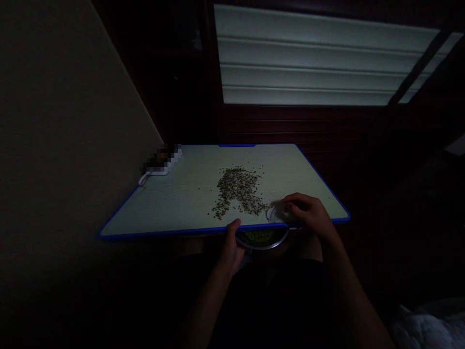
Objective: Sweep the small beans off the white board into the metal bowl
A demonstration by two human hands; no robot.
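Observation:
My right hand is closed around a see-through, whitish thing, perhaps a small cup or lid, low over the table's near edge. Left of it, small dark green beans lie scattered on the pale tabletop. A metal-rimmed bowl with more green beans in it sits just under the near edge, partly hidden by the table. My left hand is closed at the bowl's left rim, its thumb up against the blue table edge. Its other fingers are mostly hidden.
A white-edged object with a strap, its top blurred out, lies at the table's far left corner beside a wall. Dark wooden furniture with pale slatted panels stands behind. Patterned cloth shows at lower right. Light is dim.

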